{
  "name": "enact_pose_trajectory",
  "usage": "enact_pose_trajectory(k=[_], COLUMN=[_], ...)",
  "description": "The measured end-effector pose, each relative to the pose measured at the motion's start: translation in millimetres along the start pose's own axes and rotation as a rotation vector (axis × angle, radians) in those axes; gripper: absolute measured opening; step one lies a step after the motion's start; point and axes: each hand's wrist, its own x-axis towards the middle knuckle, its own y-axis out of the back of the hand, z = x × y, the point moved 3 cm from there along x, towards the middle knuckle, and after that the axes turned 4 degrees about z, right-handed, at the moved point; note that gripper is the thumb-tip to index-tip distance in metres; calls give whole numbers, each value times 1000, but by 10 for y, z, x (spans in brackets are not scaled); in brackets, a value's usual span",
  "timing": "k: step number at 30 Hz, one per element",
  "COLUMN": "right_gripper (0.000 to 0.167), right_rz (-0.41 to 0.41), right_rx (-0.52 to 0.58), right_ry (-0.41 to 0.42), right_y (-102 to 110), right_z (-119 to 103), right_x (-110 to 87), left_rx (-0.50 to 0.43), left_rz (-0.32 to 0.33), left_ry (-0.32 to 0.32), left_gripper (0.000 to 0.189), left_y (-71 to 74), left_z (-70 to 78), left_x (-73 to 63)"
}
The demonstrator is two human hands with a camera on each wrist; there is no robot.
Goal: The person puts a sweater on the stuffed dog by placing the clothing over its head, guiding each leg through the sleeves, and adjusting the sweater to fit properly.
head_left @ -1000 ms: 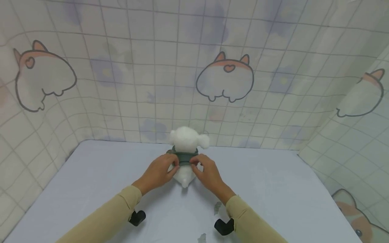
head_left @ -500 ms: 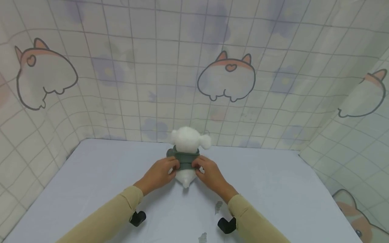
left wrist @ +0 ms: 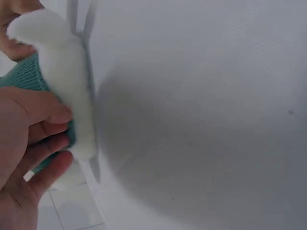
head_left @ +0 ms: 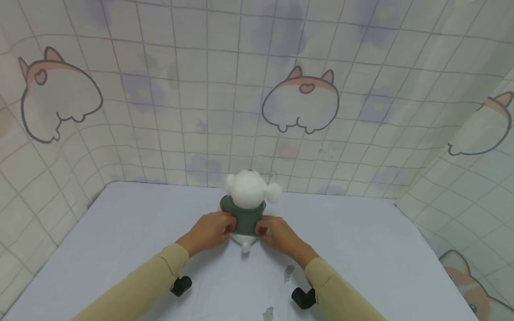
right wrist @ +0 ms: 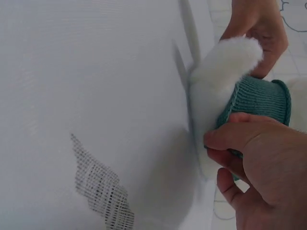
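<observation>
A white plush toy (head_left: 248, 189) sits on the white table with its back to me, its short tail (right wrist: 235, 55) sticking out toward me. It wears a green knitted sweater (head_left: 246, 219) that covers most of its back. On the left side, my left hand (head_left: 210, 229) pinches the sweater's lower edge between thumb and fingers. My right hand (head_left: 281, 235) pinches the same hem at the right side. Both wrist views show the ribbed knit (right wrist: 261, 98) close to the white fur (left wrist: 62, 67). The toy's front is hidden.
The white table (head_left: 353, 240) ends at a fabric backdrop (head_left: 225, 111) printed with a grid and corgis. Grey mesh-like patches (right wrist: 103, 184) mark the table near the right forearm. Black pieces (head_left: 181, 286) sit under both forearms.
The hem has come down the toy's back, drawn by both hands, and the folded band of sweater now lies flatter. Both hands have shifted slightly toward me.
</observation>
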Motion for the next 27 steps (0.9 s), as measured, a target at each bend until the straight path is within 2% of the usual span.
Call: enact_pose_trajectory(k=[4, 6, 8, 12, 16, 19, 22, 25, 27], right_gripper=[17, 17, 16, 14, 15, 16, 16, 16, 16], right_rz=[-68, -102, -125, -97, 0, 83, 145, 186, 196], right_rx=[-6, -29, -65, -115, -170, -221, -280, -306, -306], right_ry=[-8, -39, -69, -51, 1, 17, 25, 39, 54], right_y=[10, 0, -12, -3, 23, 25, 15, 17, 18], right_z=[-24, -27, -33, -92, -156, -163, -159, -176, -190], right_x=[24, 32, 36, 29, 8, 5, 17, 37, 51], left_rx=[-42, -50, -42, 2, 40, 76, 130, 173, 187], left_rz=[-101, -124, -120, -74, -18, 34, 98, 153, 161], left_ry=[39, 46, 38, -24, -67, -79, -115, -156, -165], left_gripper=[18, 17, 17, 20, 20, 21, 24, 24, 22], left_y=[-37, -52, -51, -19, 23, 40, 47, 52, 52], left_z=[-19, -25, -20, 29, 100, 146, 189, 223, 233], left_x=[11, 8, 1, -17, -28, -19, 3, 27, 40])
